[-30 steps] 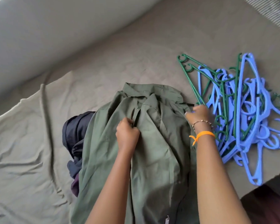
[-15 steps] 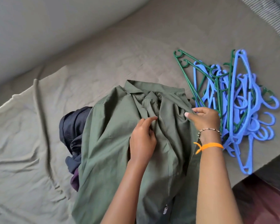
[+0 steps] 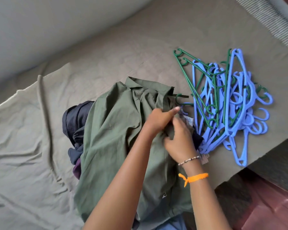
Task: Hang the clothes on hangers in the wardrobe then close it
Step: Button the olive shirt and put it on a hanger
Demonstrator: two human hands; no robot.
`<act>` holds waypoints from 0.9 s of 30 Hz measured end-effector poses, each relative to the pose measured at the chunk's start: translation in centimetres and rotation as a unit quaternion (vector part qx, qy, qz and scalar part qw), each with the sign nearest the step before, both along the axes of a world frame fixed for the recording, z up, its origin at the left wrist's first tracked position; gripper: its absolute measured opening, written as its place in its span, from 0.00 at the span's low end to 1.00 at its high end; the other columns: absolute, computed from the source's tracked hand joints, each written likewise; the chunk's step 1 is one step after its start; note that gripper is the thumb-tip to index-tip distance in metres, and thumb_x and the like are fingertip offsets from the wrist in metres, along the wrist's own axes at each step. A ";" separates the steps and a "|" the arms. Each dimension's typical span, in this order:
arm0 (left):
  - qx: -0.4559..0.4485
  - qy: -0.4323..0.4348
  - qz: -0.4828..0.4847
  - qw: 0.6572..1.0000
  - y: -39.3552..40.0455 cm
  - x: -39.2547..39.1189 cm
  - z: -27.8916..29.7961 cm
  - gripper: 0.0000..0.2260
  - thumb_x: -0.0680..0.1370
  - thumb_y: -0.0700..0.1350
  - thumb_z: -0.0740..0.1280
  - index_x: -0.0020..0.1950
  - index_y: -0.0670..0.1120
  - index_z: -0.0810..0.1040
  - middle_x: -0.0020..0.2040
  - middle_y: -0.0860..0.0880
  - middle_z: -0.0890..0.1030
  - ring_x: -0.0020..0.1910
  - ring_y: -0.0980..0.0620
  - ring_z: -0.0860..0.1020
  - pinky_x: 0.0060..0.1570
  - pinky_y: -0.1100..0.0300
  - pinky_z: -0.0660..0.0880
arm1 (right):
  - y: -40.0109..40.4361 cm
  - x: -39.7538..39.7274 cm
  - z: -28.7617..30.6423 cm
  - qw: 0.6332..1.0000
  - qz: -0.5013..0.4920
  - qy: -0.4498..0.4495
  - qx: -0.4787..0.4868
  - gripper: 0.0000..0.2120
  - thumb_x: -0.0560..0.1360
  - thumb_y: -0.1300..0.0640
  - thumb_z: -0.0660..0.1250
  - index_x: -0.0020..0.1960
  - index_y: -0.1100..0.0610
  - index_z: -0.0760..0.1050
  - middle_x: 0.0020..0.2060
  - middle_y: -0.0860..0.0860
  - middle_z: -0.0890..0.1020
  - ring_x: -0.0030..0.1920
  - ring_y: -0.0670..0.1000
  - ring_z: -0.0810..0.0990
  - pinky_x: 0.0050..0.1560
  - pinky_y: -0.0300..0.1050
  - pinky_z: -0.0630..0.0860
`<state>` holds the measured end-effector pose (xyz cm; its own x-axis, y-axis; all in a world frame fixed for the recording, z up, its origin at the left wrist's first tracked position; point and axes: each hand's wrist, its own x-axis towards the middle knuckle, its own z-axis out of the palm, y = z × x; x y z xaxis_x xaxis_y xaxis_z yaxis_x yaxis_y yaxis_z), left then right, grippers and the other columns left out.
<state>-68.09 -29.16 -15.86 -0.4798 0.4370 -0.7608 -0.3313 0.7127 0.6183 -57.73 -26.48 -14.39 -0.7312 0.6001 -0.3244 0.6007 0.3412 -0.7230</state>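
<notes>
The green shirt (image 3: 116, 130) is spread collar-up on the bed (image 3: 23, 146), lying over a heap of dark clothes (image 3: 75, 120) whose navy and purple folds show at its left edge. Its right front, near the collar, is bunched between the two hands: the left hand (image 3: 160, 117) is curled on the fabric with the thumb laid along the top, and the right hand (image 3: 179, 140) is closed on the same fold just below, so the hands are touching. A white label can be made out beside the right hand's knuckles. The hangers (image 3: 226, 103), blue and green, are heaped in a tangle just to the right, and one green hook pokes out at the shirt's shoulder; whether that hanger is already inside the shirt cannot be told. The wardrobe is not in view. It is judged that the hanging of this first garment is barely begun. A risk is seen in the interlocked hooks: if one hanger is pulled, several may be dragged with it. The shirt may also slip off if only one shoulder is seated.
</notes>
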 end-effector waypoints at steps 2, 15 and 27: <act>-0.012 -0.006 0.021 1.000 0.9 -0.5 -1.4 0.12 0.73 0.44 0.72 0.34 0.44 0.71 0.32 0.48 0.72 0.34 0.50 0.71 0.33 0.61 0.67 | -1.8 1.3 0.7 1.000 -0.008 0.004 -0.023 0.25 0.63 0.74 0.63 0.58 0.61 0.69 0.54 0.58 0.75 0.58 0.58 0.72 0.57 0.46 0.67; 0.112 -0.024 0.212 0.971 -2.2 -3.4 0.4 0.09 0.81 0.42 0.60 0.57 0.42 0.77 0.52 0.42 0.81 0.48 0.48 0.79 0.54 0.54 0.76 | -7.1 5.9 5.5 0.963 0.167 -0.207 0.033 0.20 0.73 0.62 0.58 0.63 0.50 0.59 0.60 0.51 0.69 0.55 0.62 0.76 0.44 0.51 0.69; 0.069 0.245 0.046 0.966 -9.5 3.3 -2.0 0.11 0.71 0.28 0.65 0.53 0.34 0.79 0.51 0.36 0.79 0.50 0.44 0.77 0.49 0.58 0.72 | -3.9 -6.5 -0.2 0.999 0.003 0.026 -0.045 0.07 0.74 0.65 0.62 0.51 0.60 0.76 0.51 0.57 0.79 0.52 0.57 0.77 0.55 0.46 0.70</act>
<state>-64.76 -38.65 -17.81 -0.8090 0.4567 -0.3700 -0.0325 0.5937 0.8040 -64.28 -30.37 -14.56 -0.7513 0.5660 -0.3395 0.5607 0.2759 -0.7807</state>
